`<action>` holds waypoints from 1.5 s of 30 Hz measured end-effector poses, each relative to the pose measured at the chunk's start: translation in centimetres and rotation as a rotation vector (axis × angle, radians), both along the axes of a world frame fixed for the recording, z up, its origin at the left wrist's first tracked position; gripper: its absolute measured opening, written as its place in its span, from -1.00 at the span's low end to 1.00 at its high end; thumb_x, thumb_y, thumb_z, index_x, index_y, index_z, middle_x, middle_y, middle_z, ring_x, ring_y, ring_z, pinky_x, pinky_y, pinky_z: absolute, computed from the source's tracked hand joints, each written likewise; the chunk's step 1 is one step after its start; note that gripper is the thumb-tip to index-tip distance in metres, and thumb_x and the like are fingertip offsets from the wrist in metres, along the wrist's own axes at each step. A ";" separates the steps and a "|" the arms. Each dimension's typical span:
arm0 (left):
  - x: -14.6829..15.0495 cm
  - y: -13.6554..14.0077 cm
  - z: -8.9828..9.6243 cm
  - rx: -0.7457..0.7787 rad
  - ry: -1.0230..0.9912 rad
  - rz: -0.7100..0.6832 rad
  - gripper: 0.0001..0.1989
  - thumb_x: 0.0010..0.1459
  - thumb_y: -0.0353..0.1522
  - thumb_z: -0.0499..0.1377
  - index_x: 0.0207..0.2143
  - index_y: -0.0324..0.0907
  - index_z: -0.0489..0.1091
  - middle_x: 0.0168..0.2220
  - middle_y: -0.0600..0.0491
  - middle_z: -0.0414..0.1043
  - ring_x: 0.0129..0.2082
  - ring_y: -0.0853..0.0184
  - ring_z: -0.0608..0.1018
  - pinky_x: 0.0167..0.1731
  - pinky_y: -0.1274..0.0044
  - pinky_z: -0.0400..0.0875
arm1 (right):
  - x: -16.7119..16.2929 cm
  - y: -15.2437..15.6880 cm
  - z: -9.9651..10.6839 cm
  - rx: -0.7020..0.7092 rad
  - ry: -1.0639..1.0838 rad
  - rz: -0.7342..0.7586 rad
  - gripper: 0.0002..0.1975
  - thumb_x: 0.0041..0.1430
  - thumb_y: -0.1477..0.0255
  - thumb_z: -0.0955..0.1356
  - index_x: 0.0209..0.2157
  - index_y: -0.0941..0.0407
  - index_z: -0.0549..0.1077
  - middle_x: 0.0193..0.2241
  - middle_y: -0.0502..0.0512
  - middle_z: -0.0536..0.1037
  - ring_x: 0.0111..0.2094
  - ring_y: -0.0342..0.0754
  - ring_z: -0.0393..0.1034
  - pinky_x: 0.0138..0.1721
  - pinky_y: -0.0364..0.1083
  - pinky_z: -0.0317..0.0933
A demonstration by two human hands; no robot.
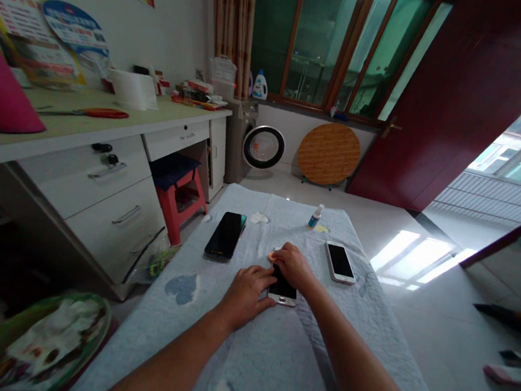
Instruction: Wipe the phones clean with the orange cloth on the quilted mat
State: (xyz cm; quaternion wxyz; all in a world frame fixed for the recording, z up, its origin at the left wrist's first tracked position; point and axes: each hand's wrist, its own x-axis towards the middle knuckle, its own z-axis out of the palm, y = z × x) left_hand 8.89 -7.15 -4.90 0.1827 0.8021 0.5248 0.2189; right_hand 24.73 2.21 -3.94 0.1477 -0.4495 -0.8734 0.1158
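A smartphone with a white frame and dark screen (284,287) lies on the cloth-covered table. My left hand (246,291) steadies its left side, fingers over the edge and thumb by the lower corner. Over the upper part of the screen, my right hand (291,263) is closed on a small orange piece (272,256), mostly hidden by the fingers; its kind cannot be made out. Left of my hands lies a larger black phone (226,235). A white phone (340,263) rests on the right. Behind them stands a small spray bottle (315,217) with a white top.
The table has a light blue patterned cloth (225,342). At left is a white desk (96,189) with scissors (105,114) and a paper roll (134,89). A red stool (179,202) sits under it, and a green-rimmed basin (103,315) is at lower left.
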 end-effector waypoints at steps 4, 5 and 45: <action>0.0 -0.1 -0.1 0.008 0.005 0.018 -0.56 0.07 -0.24 0.30 0.03 -0.05 0.41 0.16 0.02 0.34 0.13 0.13 0.33 0.09 0.27 0.20 | -0.5 1.3 -0.2 0.039 -0.048 -0.083 -0.73 0.31 0.39 0.24 -0.19 0.11 0.57 -0.28 0.14 0.47 -0.19 -0.08 0.34 -0.14 -0.18 0.12; 0.1 -0.1 -0.1 0.012 0.007 0.021 -0.56 0.07 -0.24 0.29 0.03 -0.06 0.41 0.16 0.02 0.35 0.12 0.13 0.33 0.09 0.26 0.20 | -0.5 1.6 -0.2 0.039 -0.058 -0.098 -0.73 0.32 0.39 0.24 -0.17 0.10 0.57 -0.27 0.15 0.48 -0.19 -0.08 0.35 -0.14 -0.18 0.12; 0.5 -0.5 0.0 0.030 0.034 0.063 -0.56 0.09 -0.22 0.27 0.05 -0.03 0.40 0.16 0.05 0.35 0.10 0.11 0.35 0.07 0.23 0.21 | 2.6 5.8 0.5 -0.129 -0.293 -0.245 -0.69 0.17 0.51 0.27 -0.12 0.14 0.57 -0.15 0.24 0.58 -0.12 0.00 0.46 -0.13 -0.16 0.21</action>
